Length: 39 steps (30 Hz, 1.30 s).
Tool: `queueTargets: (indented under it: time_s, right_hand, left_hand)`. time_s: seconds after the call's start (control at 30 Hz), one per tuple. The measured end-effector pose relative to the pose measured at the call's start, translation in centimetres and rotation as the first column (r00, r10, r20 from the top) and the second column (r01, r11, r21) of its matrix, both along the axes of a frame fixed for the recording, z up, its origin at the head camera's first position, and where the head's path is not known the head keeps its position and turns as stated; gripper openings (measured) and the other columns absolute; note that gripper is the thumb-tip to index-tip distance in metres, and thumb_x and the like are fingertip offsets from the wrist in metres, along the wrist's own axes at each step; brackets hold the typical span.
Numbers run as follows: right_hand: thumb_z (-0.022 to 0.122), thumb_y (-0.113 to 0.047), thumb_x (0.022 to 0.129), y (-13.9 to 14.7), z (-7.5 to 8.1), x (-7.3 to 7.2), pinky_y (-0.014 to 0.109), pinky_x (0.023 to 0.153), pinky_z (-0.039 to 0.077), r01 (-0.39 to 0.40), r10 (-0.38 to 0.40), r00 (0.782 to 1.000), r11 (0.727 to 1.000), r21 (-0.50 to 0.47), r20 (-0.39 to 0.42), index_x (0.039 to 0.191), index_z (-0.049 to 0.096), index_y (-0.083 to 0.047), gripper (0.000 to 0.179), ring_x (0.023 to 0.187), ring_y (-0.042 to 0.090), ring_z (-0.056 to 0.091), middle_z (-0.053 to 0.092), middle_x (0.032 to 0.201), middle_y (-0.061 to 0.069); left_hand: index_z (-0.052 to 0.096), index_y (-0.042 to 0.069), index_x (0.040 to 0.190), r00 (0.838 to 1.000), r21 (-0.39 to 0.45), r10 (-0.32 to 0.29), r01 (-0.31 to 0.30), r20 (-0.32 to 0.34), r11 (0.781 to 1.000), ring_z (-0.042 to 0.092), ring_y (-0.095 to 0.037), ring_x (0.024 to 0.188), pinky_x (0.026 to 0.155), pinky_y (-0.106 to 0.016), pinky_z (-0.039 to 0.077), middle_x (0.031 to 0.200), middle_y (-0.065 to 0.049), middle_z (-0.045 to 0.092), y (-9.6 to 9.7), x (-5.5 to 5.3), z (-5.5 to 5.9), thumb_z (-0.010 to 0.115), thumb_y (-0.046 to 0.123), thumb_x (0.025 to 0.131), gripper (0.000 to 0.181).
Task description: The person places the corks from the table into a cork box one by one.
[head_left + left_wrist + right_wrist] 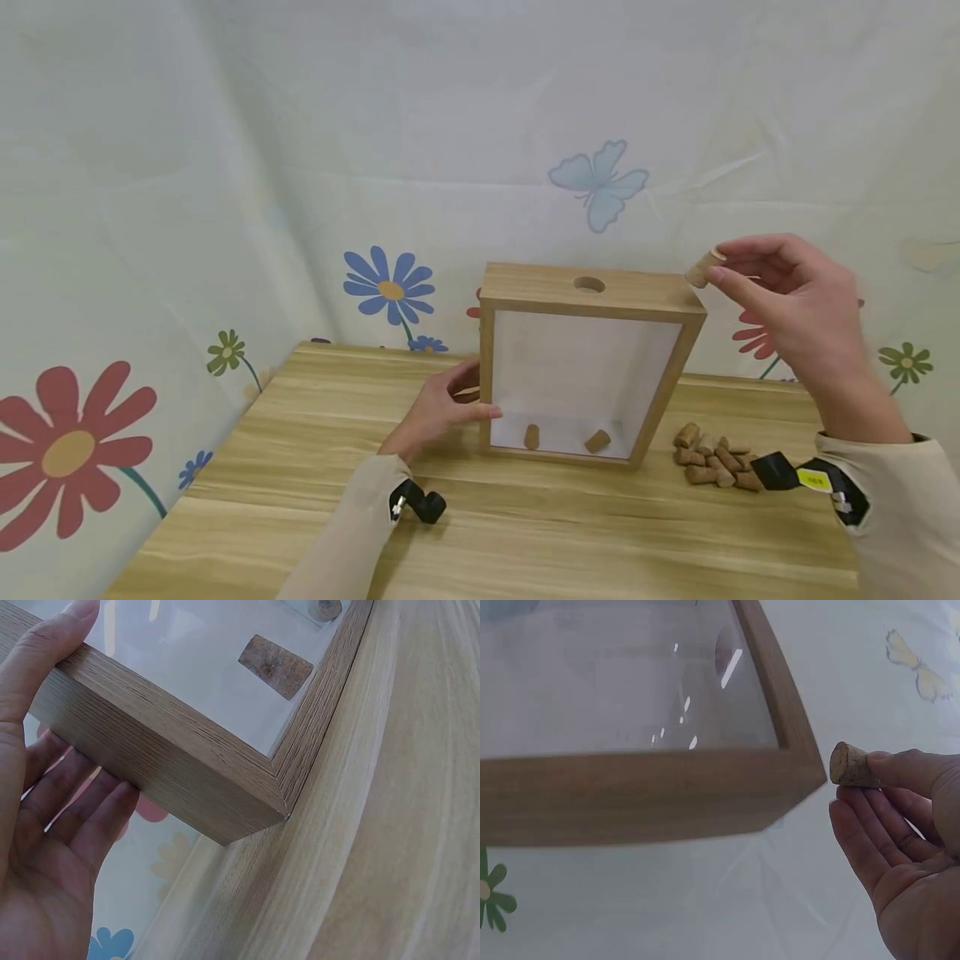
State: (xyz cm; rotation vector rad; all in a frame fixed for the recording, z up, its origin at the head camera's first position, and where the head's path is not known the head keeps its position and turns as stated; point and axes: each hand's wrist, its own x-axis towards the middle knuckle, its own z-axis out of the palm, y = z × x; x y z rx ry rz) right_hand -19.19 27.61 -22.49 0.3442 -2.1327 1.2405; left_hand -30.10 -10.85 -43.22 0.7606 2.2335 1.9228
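A wooden shadow box [487,367] with a clear front stands upright on the table, a round hole [589,285] in its top. Two corks lie on its floor inside, one cork [532,437] at the left and another cork [597,441] further right. My left hand [442,404] grips the box's left side, thumb on the front frame and fingers round behind, as the left wrist view shows. Up by the top right corner, my right hand [798,300] pinches a cork [853,765] between thumb and fingers. That cork [705,267] is tilted, beside the box's corner.
To the right of the box lies a pile of loose corks [716,460], below my right forearm. The wooden table [525,533] runs back to a white cloth backdrop [450,125] printed with flowers and a butterfly, close behind the box.
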Motion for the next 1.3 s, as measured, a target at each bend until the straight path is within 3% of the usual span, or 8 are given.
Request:
queueTargets:
  time_s: [0.3, 0.6, 0.87, 1.03, 1.3]
  right_hand:
    - [0.082, -0.002, 0.093, -3.8, 1.3, -1.4, 0.01, 0.083, 0.055, -0.096, 0.098, 0.995, 0.987, 0.131, -0.013, 0.122, 0.073, -0.002, 0.03, 0.093, -0.001, 0.072, 0.075, 0.106, -0.014]
    - [0.082, -0.01, 0.096, -6.1, 1.5, -3.1, 0.009, 0.083, 0.052, -0.146, 0.143, 0.989, 0.964, 0.222, 0.029, 0.123, 0.073, -0.002, 0.03, 0.094, -0.001, 0.069, 0.074, 0.112, 0.009]
    - [0.081, -0.012, 0.097, -7.3, 1.2, -3.9, 0.011, 0.079, 0.053, -0.161, 0.152, 0.987, 0.954, 0.251, 0.055, 0.12, 0.072, -0.002, 0.027, 0.089, 0.001, 0.069, 0.076, 0.109, 0.012]
    - [0.081, -0.01, 0.096, -7.8, 0.9, -3.9, 0.01, 0.077, 0.053, -0.16, 0.157, 0.987, 0.946, 0.283, 0.034, 0.117, 0.071, -0.001, 0.025, 0.086, 0.002, 0.07, 0.076, 0.106, 0.011]
    - [0.085, 0.0, 0.089, -8.2, 0.2, -4.3, 0.007, 0.08, 0.053, -0.152, 0.203, 0.974, 0.913, 0.379, -0.098, 0.111, 0.072, 0.001, 0.026, 0.089, 0.021, 0.075, 0.077, 0.102, 0.011]
  left_hand:
    - [0.055, 0.01, 0.154, 1.0, 0.004, 0.003, -0.003, 0.004, 1.0, 0.063, -0.031, 0.131, 0.11, -0.041, 0.051, 0.143, -0.011, 0.064, 0.1, 0.3, 0.0, 0.093, 0.017, 0.085, 0.079]
    - [0.052, 0.009, 0.156, 1.0, 0.005, 0.016, -0.016, 0.017, 1.0, 0.063, -0.031, 0.131, 0.11, -0.041, 0.052, 0.143, -0.01, 0.064, 0.2, 0.2, 0.0, 0.092, 0.014, 0.085, 0.082]
    - [0.051, 0.008, 0.157, 1.0, 0.02, 0.007, -0.007, 0.023, 1.0, 0.063, -0.031, 0.131, 0.109, -0.039, 0.052, 0.144, -0.012, 0.064, 0.2, 0.1, 0.0, 0.092, 0.011, 0.084, 0.083]
    - [0.051, 0.008, 0.157, 0.999, 0.024, 0.012, -0.013, 0.031, 1.0, 0.063, -0.031, 0.131, 0.109, -0.04, 0.052, 0.144, -0.012, 0.063, 0.2, 0.2, 0.1, 0.092, 0.01, 0.085, 0.083]
    - [0.053, 0.009, 0.156, 0.999, 0.022, 0.014, -0.015, 0.029, 1.0, 0.063, -0.031, 0.131, 0.11, -0.04, 0.051, 0.144, -0.011, 0.064, 0.1, 0.2, 0.2, 0.092, 0.011, 0.085, 0.081]
